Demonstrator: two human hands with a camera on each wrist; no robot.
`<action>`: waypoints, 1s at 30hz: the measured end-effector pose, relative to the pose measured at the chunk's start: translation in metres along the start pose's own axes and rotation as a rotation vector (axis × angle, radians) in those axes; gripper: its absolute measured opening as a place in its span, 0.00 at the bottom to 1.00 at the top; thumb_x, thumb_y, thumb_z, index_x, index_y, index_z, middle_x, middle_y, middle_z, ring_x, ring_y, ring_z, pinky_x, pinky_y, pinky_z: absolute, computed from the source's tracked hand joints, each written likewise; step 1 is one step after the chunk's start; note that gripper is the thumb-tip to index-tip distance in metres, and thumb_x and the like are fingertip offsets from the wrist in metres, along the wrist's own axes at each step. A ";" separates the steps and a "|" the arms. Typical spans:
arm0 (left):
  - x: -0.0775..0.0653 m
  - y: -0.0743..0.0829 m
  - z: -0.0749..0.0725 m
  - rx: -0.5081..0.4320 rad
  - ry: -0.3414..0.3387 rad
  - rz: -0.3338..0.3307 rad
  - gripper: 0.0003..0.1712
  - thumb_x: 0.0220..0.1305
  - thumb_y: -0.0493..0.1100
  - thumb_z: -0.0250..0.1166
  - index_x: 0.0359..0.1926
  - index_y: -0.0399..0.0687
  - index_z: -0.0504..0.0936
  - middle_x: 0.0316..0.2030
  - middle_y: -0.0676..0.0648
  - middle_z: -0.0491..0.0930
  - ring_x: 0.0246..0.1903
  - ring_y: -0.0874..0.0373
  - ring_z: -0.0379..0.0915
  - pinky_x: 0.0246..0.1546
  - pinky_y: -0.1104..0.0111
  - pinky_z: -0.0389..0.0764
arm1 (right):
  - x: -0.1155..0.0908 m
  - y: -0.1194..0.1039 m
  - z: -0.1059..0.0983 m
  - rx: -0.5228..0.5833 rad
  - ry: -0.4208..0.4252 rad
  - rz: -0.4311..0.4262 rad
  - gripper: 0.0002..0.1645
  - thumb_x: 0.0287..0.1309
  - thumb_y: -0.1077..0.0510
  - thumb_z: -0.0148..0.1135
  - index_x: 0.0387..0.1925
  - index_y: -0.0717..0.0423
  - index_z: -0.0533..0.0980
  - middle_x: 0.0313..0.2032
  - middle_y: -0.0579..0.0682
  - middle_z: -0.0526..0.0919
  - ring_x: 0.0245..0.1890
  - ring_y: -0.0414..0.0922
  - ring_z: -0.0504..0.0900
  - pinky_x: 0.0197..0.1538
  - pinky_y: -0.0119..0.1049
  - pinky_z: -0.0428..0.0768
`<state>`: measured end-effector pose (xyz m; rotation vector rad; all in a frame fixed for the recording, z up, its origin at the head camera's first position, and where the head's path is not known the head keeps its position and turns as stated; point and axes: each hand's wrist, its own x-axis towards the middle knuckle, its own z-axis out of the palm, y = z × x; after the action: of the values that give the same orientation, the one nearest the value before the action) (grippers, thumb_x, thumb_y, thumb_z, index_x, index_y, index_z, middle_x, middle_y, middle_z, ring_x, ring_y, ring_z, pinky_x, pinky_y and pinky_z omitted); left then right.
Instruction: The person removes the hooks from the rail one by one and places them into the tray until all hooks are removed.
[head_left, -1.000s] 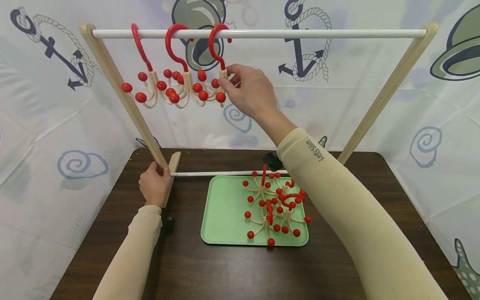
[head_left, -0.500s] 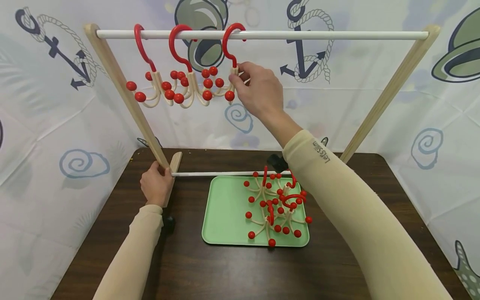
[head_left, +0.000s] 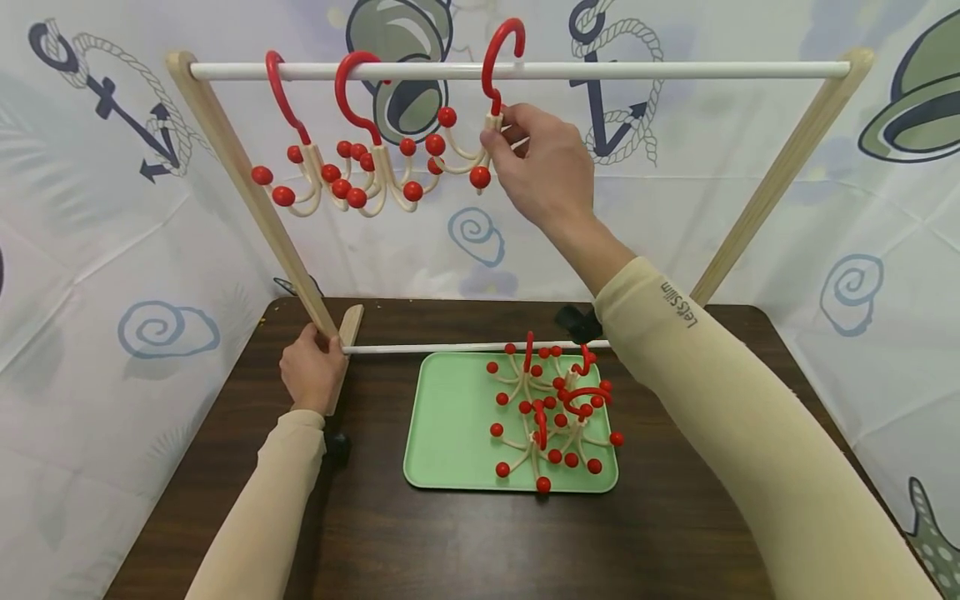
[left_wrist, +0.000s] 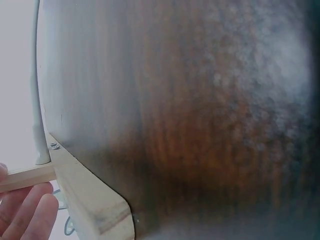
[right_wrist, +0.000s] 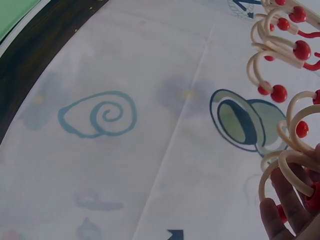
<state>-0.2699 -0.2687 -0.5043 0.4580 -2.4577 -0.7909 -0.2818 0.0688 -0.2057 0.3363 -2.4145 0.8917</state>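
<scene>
Left post (head_left: 281, 250): the left hand (head_left: 311, 371) grips it near the foot, thumb and fingers on opposite sides; an even hold there should stop it rocking.
First hanger (head_left: 311, 158): hangs by its red hook from the rail (head_left: 637, 71), close beside the second hanger (head_left: 381, 167); their arms crowd together, so snagging is a risk.
Tray (head_left: 442, 425): green, on the worktop (head_left: 420, 550), below the rail.
Held hanger (head_left: 495, 104): up at the rail, right of the second hanger; its hook tip stands just above the rail, unseated.
Right hand (head_left: 551, 167): pinches the held hanger's stem just under the hook; that high grip should control the hook's angle. Best kept upright, the tip clearing the rail without scraping.
Tray hangers (head_left: 540, 421): clustered on the tray's right part; whether they are tangled, I cannot tell.
Right post (head_left: 777, 183): bears the rail's other end with no hand on it, so only light force is wise.
</scene>
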 end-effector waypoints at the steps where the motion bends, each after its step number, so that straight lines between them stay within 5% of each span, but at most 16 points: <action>1: 0.000 0.000 -0.001 -0.001 -0.001 -0.001 0.15 0.65 0.46 0.61 0.46 0.41 0.81 0.32 0.36 0.83 0.33 0.35 0.77 0.34 0.44 0.72 | -0.001 0.003 -0.001 0.007 0.002 0.004 0.19 0.67 0.44 0.56 0.52 0.46 0.80 0.43 0.41 0.86 0.38 0.35 0.80 0.43 0.30 0.71; 11: -0.001 -0.002 0.001 -0.015 -0.007 -0.001 0.15 0.65 0.46 0.61 0.47 0.41 0.81 0.33 0.37 0.83 0.33 0.36 0.77 0.35 0.44 0.72 | -0.013 0.038 -0.021 0.041 0.092 -0.009 0.22 0.63 0.43 0.59 0.52 0.50 0.81 0.42 0.45 0.87 0.38 0.38 0.81 0.44 0.31 0.73; 20: -0.001 -0.001 0.000 -0.013 -0.012 -0.009 0.15 0.64 0.45 0.60 0.47 0.41 0.81 0.34 0.36 0.83 0.34 0.36 0.77 0.36 0.43 0.72 | -0.037 0.069 -0.021 0.068 0.058 -0.104 0.22 0.61 0.45 0.61 0.48 0.56 0.83 0.40 0.50 0.87 0.37 0.44 0.83 0.46 0.41 0.75; 24: -0.001 0.000 -0.001 -0.012 -0.009 -0.015 0.15 0.64 0.45 0.60 0.47 0.41 0.81 0.34 0.36 0.83 0.34 0.36 0.77 0.36 0.44 0.72 | -0.056 0.080 -0.007 0.099 -0.001 -0.158 0.21 0.60 0.48 0.63 0.46 0.59 0.83 0.36 0.52 0.88 0.33 0.46 0.85 0.42 0.42 0.78; 30: 0.000 0.000 -0.001 -0.007 -0.009 -0.014 0.16 0.65 0.46 0.60 0.48 0.41 0.81 0.34 0.35 0.83 0.34 0.35 0.77 0.36 0.44 0.73 | -0.088 0.086 0.024 0.131 -0.213 -0.160 0.12 0.58 0.51 0.62 0.34 0.55 0.83 0.30 0.49 0.87 0.29 0.42 0.86 0.34 0.38 0.79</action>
<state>-0.2690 -0.2686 -0.5035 0.4703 -2.4620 -0.8085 -0.2539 0.1214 -0.3158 0.6948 -2.4818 0.9863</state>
